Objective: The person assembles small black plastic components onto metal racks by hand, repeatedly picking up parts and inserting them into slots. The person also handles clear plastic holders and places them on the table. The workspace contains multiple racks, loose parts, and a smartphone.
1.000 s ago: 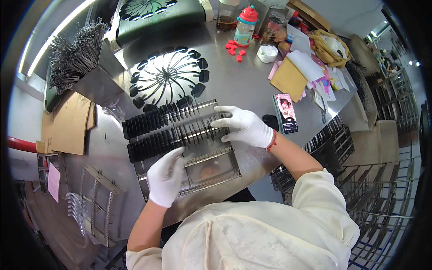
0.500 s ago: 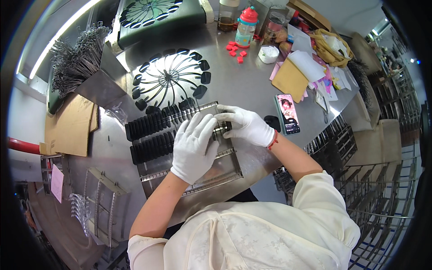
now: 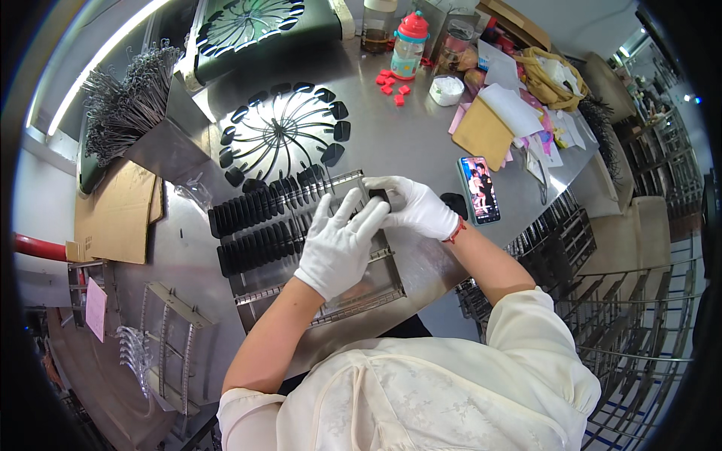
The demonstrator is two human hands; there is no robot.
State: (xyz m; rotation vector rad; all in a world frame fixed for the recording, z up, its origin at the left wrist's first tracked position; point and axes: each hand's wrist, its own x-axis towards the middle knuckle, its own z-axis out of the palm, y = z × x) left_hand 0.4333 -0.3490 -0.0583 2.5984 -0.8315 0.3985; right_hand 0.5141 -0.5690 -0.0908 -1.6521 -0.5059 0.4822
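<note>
Near the right end of a metal rack (image 3: 337, 307), my right hand (image 3: 415, 208), in a white glove, has its fingers closed on a small black flat piece (image 3: 378, 195). My left hand (image 3: 338, 244), also gloved in white, reaches over the rack from the left with its fingers stretched and apart. Its foremost fingertips meet the black piece; the thumb is hidden. Two rows of black flat pieces (image 3: 257, 248) stand upright on the rack's left part, packed close together. My left hand covers part of the rack.
Beyond the rack lies a ring of black paddle-ended pieces (image 3: 282, 134). A metal bin (image 3: 167, 146) of wire hooks stands left, beside cardboard (image 3: 113, 210). A phone (image 3: 480, 190) lies right of my right hand. Bottle (image 3: 408, 49), red bits (image 3: 386, 81) and papers (image 3: 481, 135) lie farther back.
My left hand has shifted right and its fingers now point at my right hand's fingertips. A black piece now shows between the hands. The phone's picture has changed.
</note>
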